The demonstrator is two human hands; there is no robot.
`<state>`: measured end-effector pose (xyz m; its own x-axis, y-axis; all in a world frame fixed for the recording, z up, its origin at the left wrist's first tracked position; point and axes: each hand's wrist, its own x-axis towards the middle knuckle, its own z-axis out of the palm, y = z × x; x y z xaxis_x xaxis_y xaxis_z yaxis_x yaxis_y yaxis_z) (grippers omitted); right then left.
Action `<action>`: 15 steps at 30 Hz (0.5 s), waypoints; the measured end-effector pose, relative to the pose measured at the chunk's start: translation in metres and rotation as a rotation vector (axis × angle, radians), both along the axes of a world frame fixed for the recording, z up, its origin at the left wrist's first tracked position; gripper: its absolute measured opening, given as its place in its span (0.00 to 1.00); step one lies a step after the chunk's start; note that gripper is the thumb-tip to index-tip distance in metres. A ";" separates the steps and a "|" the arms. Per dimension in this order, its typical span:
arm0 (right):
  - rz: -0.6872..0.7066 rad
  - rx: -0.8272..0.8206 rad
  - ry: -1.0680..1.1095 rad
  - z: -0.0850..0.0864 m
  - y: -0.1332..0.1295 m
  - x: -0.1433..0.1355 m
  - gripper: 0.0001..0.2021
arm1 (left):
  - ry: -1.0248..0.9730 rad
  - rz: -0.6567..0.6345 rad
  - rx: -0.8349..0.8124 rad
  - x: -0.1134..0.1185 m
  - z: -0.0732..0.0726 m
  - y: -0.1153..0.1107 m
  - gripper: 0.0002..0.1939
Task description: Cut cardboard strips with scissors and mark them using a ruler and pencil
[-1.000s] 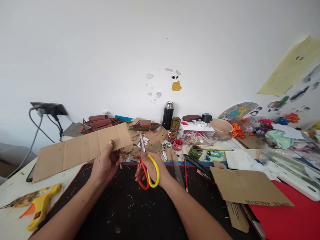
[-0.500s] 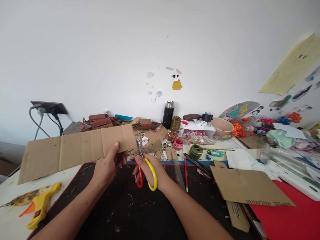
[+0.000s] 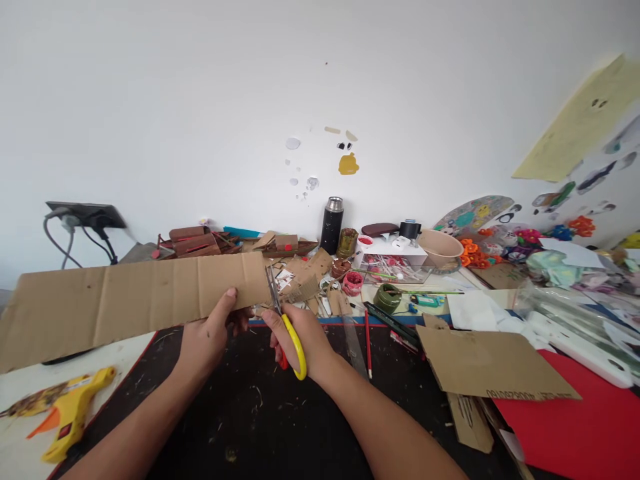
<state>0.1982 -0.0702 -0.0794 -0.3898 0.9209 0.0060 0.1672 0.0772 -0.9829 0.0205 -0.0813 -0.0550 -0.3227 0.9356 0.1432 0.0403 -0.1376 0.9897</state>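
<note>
Held up at 10 o'clock, the cardboard strip (image 3: 150, 290) is more level and reaches farther towards 9 o'clock than 1 second ago; the left hand (image 3: 207, 337) pinches its lower edge near the 3 o'clock end, thumb in front. The right hand (image 3: 305, 337) grips the scissors (image 3: 297, 341), whose handles look closer together and blades, pointing to 11 o'clock, meet that end, suggesting cutting work there; I cannot tell whether they bite.

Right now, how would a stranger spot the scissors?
Find the big black mat. Above it, the left hand grips a long cardboard strip; at the strip's right end, the right hand holds the scissors. Unlike the brown scraps behind, they're yellow and red at the handles.
</note>
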 end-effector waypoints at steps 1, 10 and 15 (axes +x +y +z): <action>-0.009 0.018 -0.013 0.000 0.000 0.000 0.27 | 0.051 0.023 0.020 0.000 0.001 -0.001 0.26; -0.101 0.183 -0.186 0.016 -0.005 0.004 0.22 | 0.351 0.112 0.127 0.003 0.006 -0.013 0.29; -0.118 0.288 -0.337 0.023 -0.007 0.003 0.22 | 0.359 0.140 0.120 0.002 0.001 -0.013 0.27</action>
<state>0.2016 -0.0770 -0.0567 -0.3068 0.9383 0.1593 0.4976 0.3008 -0.8136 0.0229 -0.0947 -0.0543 -0.3553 0.8562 0.3751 0.4067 -0.2197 0.8868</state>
